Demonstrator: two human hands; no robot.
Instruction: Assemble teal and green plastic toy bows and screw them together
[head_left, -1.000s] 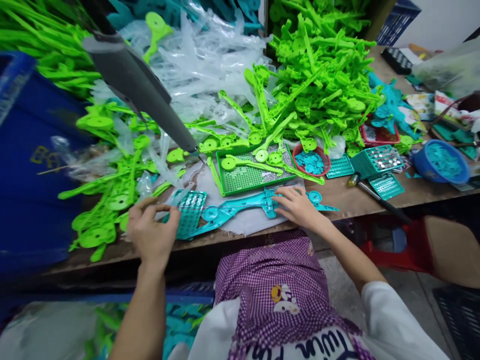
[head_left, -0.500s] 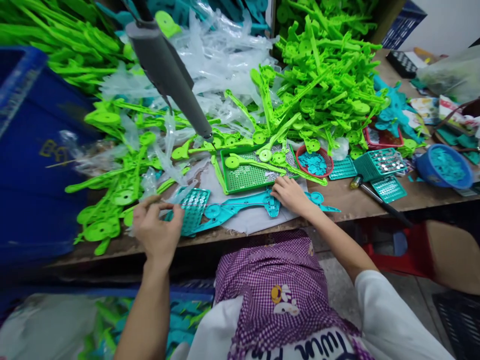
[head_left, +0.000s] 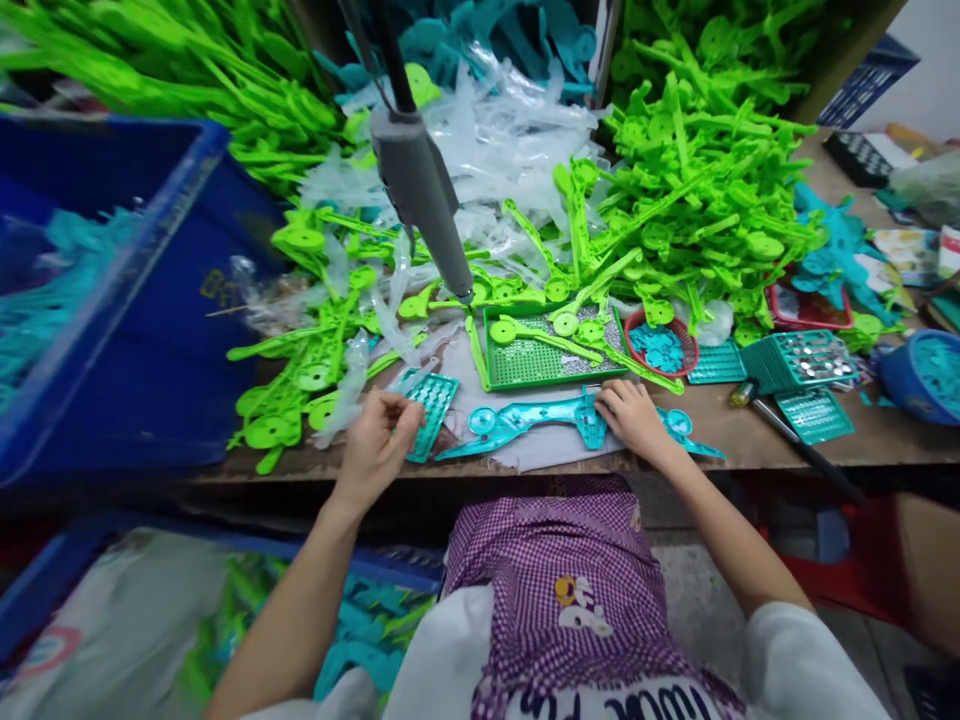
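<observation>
A long turquoise plastic part [head_left: 517, 415] lies across a pale cloth near the bench's front edge. My right hand [head_left: 634, 415] rests at its crosspiece, fingers curled onto it. To the left, my left hand [head_left: 381, 435] is closed in a pinch beside a teal slotted tray [head_left: 435, 410] of small pieces; what sits between the fingertips is too small to make out. Behind the turquoise part stands a green perforated tray [head_left: 517, 375] with small metal pieces and lime-green arms on it. A grey hanging screwdriver [head_left: 424, 195] points down at that tray's left corner.
Lime-green parts [head_left: 697, 190] and clear plastic pieces [head_left: 495, 130] heap up behind. A blue crate [head_left: 187, 200] stands left. Rightward are a red basket [head_left: 694, 355] of turquoise pieces, stacked teal trays [head_left: 795, 360], a dark-handled tool [head_left: 802, 450] and a blue bowl [head_left: 919, 390].
The head view has turned left, so the bench appears shifted rightward. My left hand has come slightly nearer the teal tray. My right hand stays on the turquoise part.
</observation>
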